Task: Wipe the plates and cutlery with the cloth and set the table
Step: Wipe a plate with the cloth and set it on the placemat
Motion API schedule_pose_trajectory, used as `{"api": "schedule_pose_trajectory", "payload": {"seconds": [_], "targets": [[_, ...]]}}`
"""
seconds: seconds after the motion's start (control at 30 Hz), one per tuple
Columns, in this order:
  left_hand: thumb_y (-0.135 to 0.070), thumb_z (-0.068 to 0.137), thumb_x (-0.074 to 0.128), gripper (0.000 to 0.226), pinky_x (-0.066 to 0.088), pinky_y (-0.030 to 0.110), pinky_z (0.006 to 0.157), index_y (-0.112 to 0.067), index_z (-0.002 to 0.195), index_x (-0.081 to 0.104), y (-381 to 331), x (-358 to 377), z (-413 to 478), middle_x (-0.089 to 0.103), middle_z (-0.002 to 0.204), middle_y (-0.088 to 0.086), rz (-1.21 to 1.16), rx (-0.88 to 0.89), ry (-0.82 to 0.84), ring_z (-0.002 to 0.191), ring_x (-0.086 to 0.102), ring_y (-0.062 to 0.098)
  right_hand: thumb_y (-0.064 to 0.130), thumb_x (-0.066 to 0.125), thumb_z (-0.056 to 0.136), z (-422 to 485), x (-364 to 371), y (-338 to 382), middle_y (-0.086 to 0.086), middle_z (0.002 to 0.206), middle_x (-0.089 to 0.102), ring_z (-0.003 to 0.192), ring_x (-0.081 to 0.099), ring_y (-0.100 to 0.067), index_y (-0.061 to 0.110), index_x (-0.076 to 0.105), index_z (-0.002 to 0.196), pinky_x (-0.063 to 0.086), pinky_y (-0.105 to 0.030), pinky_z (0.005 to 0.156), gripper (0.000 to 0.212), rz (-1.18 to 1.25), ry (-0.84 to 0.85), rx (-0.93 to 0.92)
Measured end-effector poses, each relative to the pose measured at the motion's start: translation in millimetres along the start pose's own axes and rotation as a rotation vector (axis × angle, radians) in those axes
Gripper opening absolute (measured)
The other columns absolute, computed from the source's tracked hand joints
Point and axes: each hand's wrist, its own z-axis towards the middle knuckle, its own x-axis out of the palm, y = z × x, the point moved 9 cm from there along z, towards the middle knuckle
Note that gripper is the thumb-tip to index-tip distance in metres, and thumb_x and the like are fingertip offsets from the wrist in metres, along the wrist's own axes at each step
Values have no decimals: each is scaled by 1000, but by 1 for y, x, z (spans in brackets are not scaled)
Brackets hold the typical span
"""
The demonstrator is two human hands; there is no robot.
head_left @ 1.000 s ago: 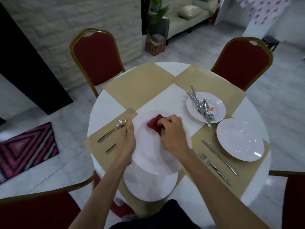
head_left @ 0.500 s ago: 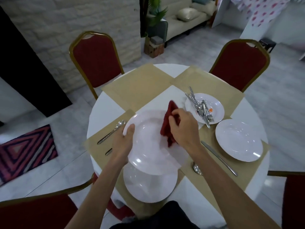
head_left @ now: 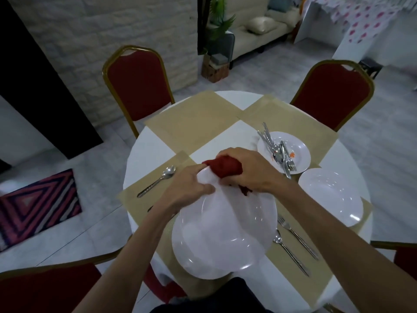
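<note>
Plate (head_left: 225, 233) gripped at rim by left hand (head_left: 187, 188); cloth (head_left: 223, 169) bunched in right hand (head_left: 250, 170), wiping 12 o'clock edge. Cutlery pile (head_left: 278, 152) at 2 o'clock seemingly unwiped; far mats (head_left: 191, 123) unset.

Round white table (head_left: 144, 154) with tan placemats (head_left: 191, 118)

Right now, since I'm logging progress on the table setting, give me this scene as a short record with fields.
Left hand: grips the rim of the lifted plate
Right hand: holds the red cloth bunched against that plate's far rim
Right mat: bare plate, fork beside it
Left mat: spoon
Small plate: piled cutlery, orange speck
</note>
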Motion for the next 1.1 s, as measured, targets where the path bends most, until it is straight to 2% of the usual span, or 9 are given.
{"api": "schedule_pose_trajectory", "payload": {"seconds": [0.1,0.27,0.37,0.5,0.7,0.8,0.93,1.03,1.1], "targets": [[-10,81,77,33,53,13,67,-23,111,71,-12,6,0,72,92,-9,101,65,46,80,68,6,47,82,65,2,9,11,10,94,64,90,60,-17,35,63,105,51,-43,83,46,-45,44,-21],[-12,85,75,21,55,22,71,-22,103,75,-8,-25,2,75,96,-3,125,95,-46,82,68,6,47,88,71,-13,-4,-20,10,73,62,73,59,-15,22,56,87,48,-35,66,44,46,-138,193],[-19,85,76,19,57,31,75,-28,102,75,1,-49,5,75,93,-10,40,77,-173,83,71,7,40,92,69,-44,10,-54,5,70,64,58,59,-8,12,60,86,48,-25,53,46,402,-337,440],[-17,86,72,16,49,12,61,-27,99,74,-5,-44,4,72,86,-16,-12,54,-362,75,66,-6,30,93,71,-88,59,-84,-8,77,72,50,63,-9,7,67,93,51,-27,47,42,986,-685,772],[-19,94,65,9,55,29,71,-19,103,66,1,-27,-9,70,90,-3,-309,49,-788,84,67,14,31,89,76,-81,160,-49,-3,68,72,40,51,-9,11,70,96,36,-22,42,34,1659,-635,1035],[-21,93,65,28,57,32,75,-22,120,59,32,-12,-25,69,105,-3,-548,-97,-813,94,68,14,22,87,77,-79,118,-54,-3,63,70,42,53,-10,10,70,90,35,-21,41,24,1407,-641,958],[-13,75,73,44,58,34,69,-21,117,64,75,-17,-20,73,98,-2,-579,-252,-503,90,71,20,13,87,77,-77,25,-61,-12,73,73,56,64,-17,2,71,91,51,-25,48,24,848,-482,657],[-13,84,74,24,58,25,59,-28,102,69,57,-26,-17,74,84,-11,-287,-172,-267,76,73,8,19,87,77,-62,-12,-49,-10,70,73,54,65,-21,6,67,90,52,-23,50,26,388,-134,476],[-22,86,73,11,56,24,60,-25,97,73,24,-11,-10,75,85,-8,-12,-16,-106,76,71,7,32,85,75,-45,-15,-28,1,75,69,70,66,-23,19,60,82,54,-30,61,29,-8,63,314]]}}
